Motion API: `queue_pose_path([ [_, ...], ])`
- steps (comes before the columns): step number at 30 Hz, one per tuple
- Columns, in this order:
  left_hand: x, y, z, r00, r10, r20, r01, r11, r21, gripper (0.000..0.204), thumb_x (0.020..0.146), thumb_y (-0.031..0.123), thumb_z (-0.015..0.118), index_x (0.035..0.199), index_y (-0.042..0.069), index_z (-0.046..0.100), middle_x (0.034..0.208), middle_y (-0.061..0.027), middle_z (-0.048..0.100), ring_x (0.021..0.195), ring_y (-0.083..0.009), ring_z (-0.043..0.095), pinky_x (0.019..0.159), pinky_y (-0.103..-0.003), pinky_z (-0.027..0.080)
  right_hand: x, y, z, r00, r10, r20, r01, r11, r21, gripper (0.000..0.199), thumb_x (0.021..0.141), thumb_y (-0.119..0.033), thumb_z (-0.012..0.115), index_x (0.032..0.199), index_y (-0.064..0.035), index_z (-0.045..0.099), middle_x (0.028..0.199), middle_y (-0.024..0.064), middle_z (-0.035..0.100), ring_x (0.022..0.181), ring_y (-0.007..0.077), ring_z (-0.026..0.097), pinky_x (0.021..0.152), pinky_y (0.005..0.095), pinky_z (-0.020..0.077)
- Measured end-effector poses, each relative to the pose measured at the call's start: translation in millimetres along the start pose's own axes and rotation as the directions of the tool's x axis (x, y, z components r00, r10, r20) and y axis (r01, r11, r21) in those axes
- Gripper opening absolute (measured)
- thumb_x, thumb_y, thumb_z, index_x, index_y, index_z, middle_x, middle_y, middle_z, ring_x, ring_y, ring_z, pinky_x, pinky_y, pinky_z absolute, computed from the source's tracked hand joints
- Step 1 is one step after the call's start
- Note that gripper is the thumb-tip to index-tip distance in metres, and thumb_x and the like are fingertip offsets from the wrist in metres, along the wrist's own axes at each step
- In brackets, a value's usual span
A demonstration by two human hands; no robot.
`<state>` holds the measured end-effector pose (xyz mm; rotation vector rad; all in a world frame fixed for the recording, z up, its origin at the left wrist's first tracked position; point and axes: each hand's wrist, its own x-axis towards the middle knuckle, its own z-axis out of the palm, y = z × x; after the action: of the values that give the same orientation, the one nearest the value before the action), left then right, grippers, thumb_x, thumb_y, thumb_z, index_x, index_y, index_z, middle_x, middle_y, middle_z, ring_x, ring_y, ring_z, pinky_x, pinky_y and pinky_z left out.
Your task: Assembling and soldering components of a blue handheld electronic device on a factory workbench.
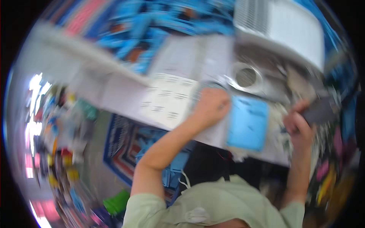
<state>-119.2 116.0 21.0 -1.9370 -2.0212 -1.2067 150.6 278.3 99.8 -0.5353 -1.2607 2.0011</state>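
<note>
The picture is blurred by motion. My left hand rests with curled fingers on a white counter, next to a blue flat packet and a white printed sheet. My right hand is raised at the right and closed on a dark grey flat object. Behind the packet lies a round metal part on a shiny metal surface.
A large white box-shaped machine stands at the upper right. Blue packets are heaped behind the counter. A patterned blue and red mat lies on the floor below. Colourful goods line the left side.
</note>
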Motion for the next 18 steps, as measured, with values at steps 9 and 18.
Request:
queue_pose_path([
  [9,2.8,64.5,27.1,0.996,0.060,0.063,-0.048,0.984,-0.174,0.013,0.079,0.004,0.076,0.090,0.008,0.070,0.104,-0.0066,0.075,0.104,-0.0269,0.069,0.096,-0.041,0.047,-35.2,-5.7,16.4,0.931,-0.154,0.332,0.125,0.986,0.109,0.025,0.086,-0.008,0.071,0.101,-0.0011,0.052,0.076,0.0071,0.059,0.064,0.0118,0.053,0.060,0.0291,0.0466],
  [18,-13.3,81.4,31.5,0.989,0.097,0.114,-0.059,0.952,-0.299,0.018,0.076,0.002,0.079,0.090,0.006,0.069,0.104,-0.0074,0.075,0.104,-0.0290,0.070,0.090,-0.039,0.053,-57.5,10.1,15.6,0.940,-0.105,0.326,0.106,0.994,0.016,0.023,0.088,-0.003,0.067,0.102,-0.0024,0.049,0.075,0.0068,0.056,0.065,0.0142,0.051,0.066,0.0336,0.0460],
])
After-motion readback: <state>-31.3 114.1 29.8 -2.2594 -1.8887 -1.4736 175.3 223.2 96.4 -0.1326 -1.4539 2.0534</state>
